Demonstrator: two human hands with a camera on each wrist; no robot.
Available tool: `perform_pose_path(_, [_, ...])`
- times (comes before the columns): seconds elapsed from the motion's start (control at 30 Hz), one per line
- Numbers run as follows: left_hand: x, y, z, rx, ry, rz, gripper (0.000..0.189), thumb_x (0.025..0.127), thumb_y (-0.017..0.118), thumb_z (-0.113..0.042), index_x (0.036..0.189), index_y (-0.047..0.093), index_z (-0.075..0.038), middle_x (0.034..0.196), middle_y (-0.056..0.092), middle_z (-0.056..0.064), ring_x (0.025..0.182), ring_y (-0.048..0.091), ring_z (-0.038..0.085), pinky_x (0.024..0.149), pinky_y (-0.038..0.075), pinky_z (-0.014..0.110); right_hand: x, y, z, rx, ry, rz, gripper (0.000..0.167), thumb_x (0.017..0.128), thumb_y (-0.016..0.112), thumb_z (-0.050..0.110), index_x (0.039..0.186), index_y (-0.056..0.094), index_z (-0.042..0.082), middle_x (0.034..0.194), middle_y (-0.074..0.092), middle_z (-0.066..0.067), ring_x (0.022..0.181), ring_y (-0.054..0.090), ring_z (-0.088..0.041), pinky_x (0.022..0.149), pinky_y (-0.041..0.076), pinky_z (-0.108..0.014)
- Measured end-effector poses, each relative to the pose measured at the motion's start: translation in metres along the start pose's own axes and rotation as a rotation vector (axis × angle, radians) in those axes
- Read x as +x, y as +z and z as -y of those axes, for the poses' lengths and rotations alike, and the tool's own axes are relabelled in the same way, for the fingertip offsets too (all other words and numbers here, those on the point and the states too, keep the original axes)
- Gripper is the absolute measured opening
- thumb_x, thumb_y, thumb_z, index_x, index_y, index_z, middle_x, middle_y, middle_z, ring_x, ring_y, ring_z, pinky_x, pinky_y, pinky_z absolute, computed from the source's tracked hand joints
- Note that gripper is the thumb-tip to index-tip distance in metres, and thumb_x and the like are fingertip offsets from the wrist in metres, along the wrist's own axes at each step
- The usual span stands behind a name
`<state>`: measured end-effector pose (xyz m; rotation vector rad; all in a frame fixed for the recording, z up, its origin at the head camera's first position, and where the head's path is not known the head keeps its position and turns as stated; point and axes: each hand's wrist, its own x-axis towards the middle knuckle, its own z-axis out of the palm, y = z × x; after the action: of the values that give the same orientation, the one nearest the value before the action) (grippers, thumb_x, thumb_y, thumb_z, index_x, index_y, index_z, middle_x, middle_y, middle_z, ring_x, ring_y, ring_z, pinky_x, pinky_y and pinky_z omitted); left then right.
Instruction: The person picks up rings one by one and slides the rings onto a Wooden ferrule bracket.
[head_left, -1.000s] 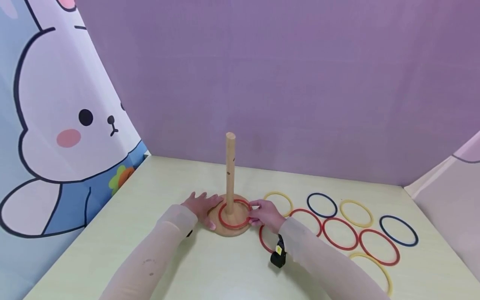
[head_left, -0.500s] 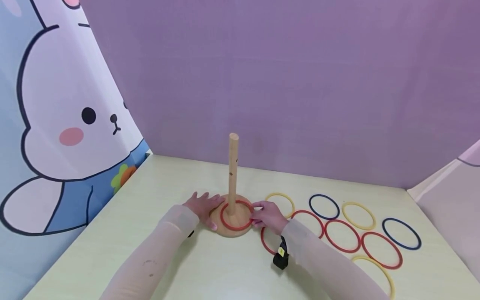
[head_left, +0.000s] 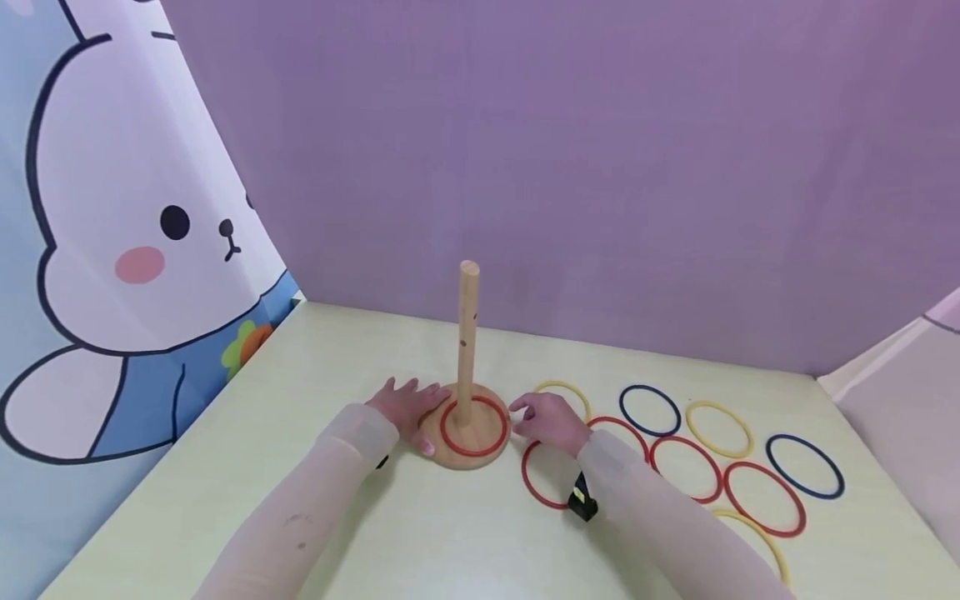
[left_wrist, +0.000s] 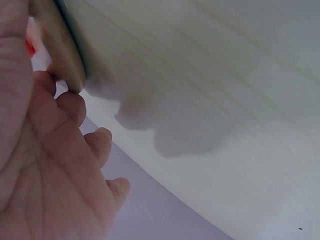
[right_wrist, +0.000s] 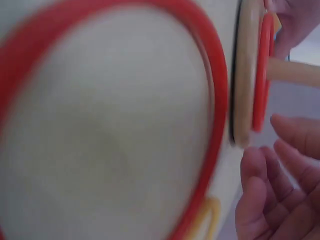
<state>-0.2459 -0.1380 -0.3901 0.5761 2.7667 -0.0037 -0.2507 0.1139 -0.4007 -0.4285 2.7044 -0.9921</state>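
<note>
A light wooden post (head_left: 467, 333) rises from a round wooden base (head_left: 476, 436) on the table. One red ring (head_left: 472, 453) encircles the post and lies low over the base. My left hand (head_left: 408, 412) rests at the base's left side, fingers spread over its edge and thumb near the front. In the left wrist view, fingertips of that hand (left_wrist: 55, 150) meet the base's rim. My right hand (head_left: 551, 421) hovers just right of the base, apart from the ring, holding nothing. Its fingers (right_wrist: 252, 200) are loosely bent. Below it lies another red ring (head_left: 524, 471).
Several more rings lie flat to the right: a yellow ring (head_left: 587, 404) partly behind the right hand, a blue ring (head_left: 622, 408), red rings (head_left: 682, 439) and a yellow ring (head_left: 776, 554) partly under the right forearm. A purple cloth (head_left: 555, 167) hangs behind the table (head_left: 450, 533).
My right hand has let go of the red ring around the post and drawn back to the right. The left hand keeps its place on the base.
</note>
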Motion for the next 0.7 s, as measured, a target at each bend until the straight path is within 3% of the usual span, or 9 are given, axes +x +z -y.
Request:
perform_pose_path(0.13, [0.0,-0.002,0.0,-0.009,0.006,0.001,0.093,0.074,0.078,-0.048,0.149,0.034,-0.016,0.153,0.034,0.008,0.139,0.028,0.039,0.109,0.021,0.061,0.0,-0.011,-0.003,-0.115,-0.05,0.004,0.025,0.083,0.073,0.008,0.107,0.069,0.006,0.079,0.061,0.0,0.072,0.054,-0.015,0.068,0.049,-0.029])
perform_pose_path(0.37, [0.0,-0.001,0.003,-0.03,0.009,-0.003,0.092,0.075,0.078,-0.047,0.15,0.033,-0.016,0.153,0.033,0.008,0.139,0.027,0.04,0.109,0.02,0.062,-0.006,-0.019,-0.008,-0.168,-0.079,0.014,0.024,0.083,0.073,0.007,0.107,0.07,0.006,0.081,0.062,0.0,0.075,0.054,-0.015,0.071,0.049,-0.029])
perform_pose_path(0.7, [-0.003,-0.002,0.001,-0.049,0.017,0.002,0.091,0.076,0.078,-0.045,0.149,0.034,-0.015,0.153,0.032,0.009,0.139,0.026,0.04,0.109,0.019,0.061,-0.019,-0.032,-0.024,-0.166,0.019,0.071,0.026,0.081,0.073,0.003,0.106,0.069,0.003,0.088,0.066,-0.004,0.078,0.058,-0.016,0.071,0.051,-0.032])
